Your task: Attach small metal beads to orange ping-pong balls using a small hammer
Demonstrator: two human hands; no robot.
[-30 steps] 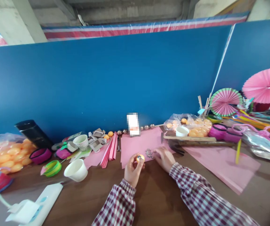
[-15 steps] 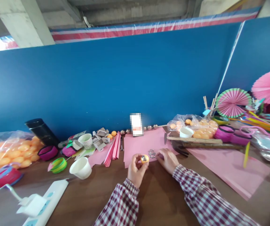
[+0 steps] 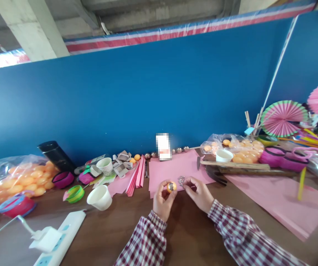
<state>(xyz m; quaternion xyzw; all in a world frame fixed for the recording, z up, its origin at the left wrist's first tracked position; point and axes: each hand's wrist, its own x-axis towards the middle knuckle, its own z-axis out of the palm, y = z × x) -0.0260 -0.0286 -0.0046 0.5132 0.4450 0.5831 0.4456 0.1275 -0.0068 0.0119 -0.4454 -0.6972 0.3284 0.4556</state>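
My left hand [image 3: 163, 201] grips an orange ball [image 3: 171, 187], like a table-tennis ball, between thumb and fingers. Small silver pieces cover the part of the ball that faces up. My right hand [image 3: 200, 194] is just right of the ball, its thumb and index fingertips drawn together. Whatever may be in that pinch is too small to make out. Close beside the right fingertips, a little pile of shiny silver bits [image 3: 181, 180] lies on a pink sheet [image 3: 172, 168].
Several silver-studded balls [image 3: 178, 150] line the blue partition [image 3: 153, 85]. A hammer [image 3: 236, 165] lies to the right, before a bag of orange balls [image 3: 247, 149]. Leftward stand a white cup [image 3: 99, 197], a power strip [image 3: 61, 236] and another ball bag [image 3: 26, 177].
The view has swung slightly left, shifting the scene rightward. My right fingertips have come off the silver pile and closer to the ball. My left hand keeps its hold.
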